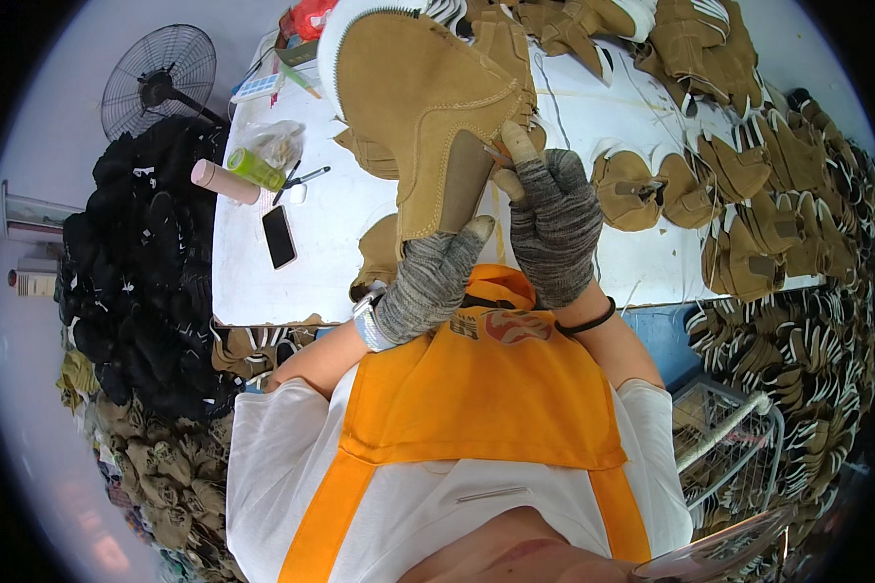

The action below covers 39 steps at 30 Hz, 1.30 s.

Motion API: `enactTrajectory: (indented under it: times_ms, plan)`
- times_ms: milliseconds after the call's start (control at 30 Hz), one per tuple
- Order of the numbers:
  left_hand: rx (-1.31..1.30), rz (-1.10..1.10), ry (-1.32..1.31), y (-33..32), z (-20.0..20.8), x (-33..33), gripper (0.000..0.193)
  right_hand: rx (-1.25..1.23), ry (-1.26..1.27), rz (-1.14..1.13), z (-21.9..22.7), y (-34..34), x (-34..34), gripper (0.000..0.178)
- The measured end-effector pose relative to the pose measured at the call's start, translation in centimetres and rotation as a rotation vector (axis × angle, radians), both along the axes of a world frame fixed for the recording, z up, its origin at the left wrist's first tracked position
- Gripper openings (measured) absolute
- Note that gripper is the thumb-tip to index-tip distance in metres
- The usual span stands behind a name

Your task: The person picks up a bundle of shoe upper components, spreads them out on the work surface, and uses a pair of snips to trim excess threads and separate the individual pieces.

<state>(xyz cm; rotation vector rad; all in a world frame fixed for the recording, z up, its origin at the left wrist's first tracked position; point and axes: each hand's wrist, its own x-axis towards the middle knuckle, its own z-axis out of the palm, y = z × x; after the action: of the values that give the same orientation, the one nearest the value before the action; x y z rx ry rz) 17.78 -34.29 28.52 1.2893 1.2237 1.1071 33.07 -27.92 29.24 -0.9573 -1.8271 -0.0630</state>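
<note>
A tan suede shoe upper (408,107) with a darker brown panel and a white toothed edge is raised in front of me above the table. My left hand (428,284), in a grey knitted glove with bare fingertips, is closed on its lower end. Beside the dark panel, my right hand (557,219), gloved the same way, has thumb and forefinger pinched together. Between them is something small and brownish at the upper's edge, too small to name. Behind it, more tan uppers (504,49) partly show, and another upper (377,255) lies on the table near my left wrist.
The white table (335,209) carries a phone (279,237), a pink bottle (226,182), a green bottle (255,169) and pens (307,178). Several uppers (627,189) lie at the right. Black piles (146,253), a fan (160,83) and a wire cart (729,437) stand around it.
</note>
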Motion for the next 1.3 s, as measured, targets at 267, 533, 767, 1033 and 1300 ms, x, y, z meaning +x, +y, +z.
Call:
enactTrajectory:
  times_ms: [267, 533, 767, 1033, 1300]
  plan:
    - [0.097, 0.072, -0.113, -0.2, 0.0, 0.8, 0.042, -0.11, 0.095, 0.073, -0.4, -0.3, -0.3, 0.051]
    - [0.218, 0.038, -0.075, 0.0, -0.4, 0.7, 0.045, -0.13, 0.053, 0.07, 0.1, -0.8, 0.1, 0.045]
    - [0.175, 0.041, -0.107, -0.4, -0.1, 0.7, 0.044, -0.061, 0.034, 0.027, 0.0, -0.9, 0.4, 0.046]
    - [0.106, 0.047, -0.091, -1.1, -0.1, 0.7, 0.044, -0.044, 0.045, 0.04, -0.3, -1.2, 0.4, 0.048]
    - [0.123, 0.03, -0.094, -1.7, 0.0, 1.0, 0.044, 0.034, -0.023, -0.017, -0.3, -1.5, 0.5, 0.055]
